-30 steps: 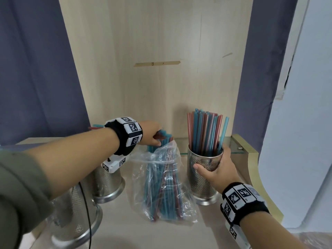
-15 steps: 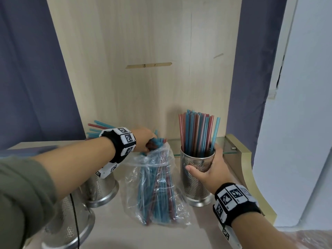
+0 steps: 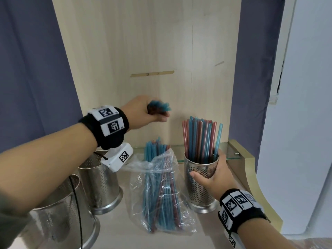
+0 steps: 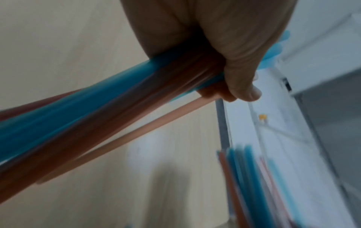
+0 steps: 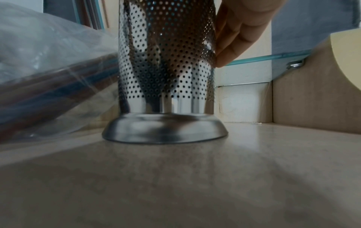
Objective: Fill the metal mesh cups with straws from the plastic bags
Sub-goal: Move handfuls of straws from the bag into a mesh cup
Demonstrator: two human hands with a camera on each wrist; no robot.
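My left hand (image 3: 143, 113) is raised in front of the wooden back panel and grips a bundle of blue and red straws (image 3: 159, 106). Only the bundle's top ends show in the head view. In the left wrist view the straw bundle (image 4: 93, 118) runs down to the left from my curled fingers (image 4: 240, 64). Below it the clear plastic bag (image 3: 161, 193) leans upright with more straws inside. My right hand (image 3: 212, 174) holds the right metal mesh cup (image 3: 199, 191), which stands full of upright straws (image 3: 201, 139). That cup (image 5: 166, 64) stands on the counter with my fingers (image 5: 232, 41) on its side.
Two more mesh cups stand at the left: one (image 3: 100, 184) behind my left wrist, one (image 3: 57, 216) nearer and lower. A glass shelf edge (image 3: 231, 150) and a curved wooden side piece (image 3: 251, 169) lie right of the filled cup. Purple curtains hang on both sides.
My left hand has risen from the bag's mouth, up and to the right, pulling a bundle of straws clear of the bag. My right hand stays on the filled cup.
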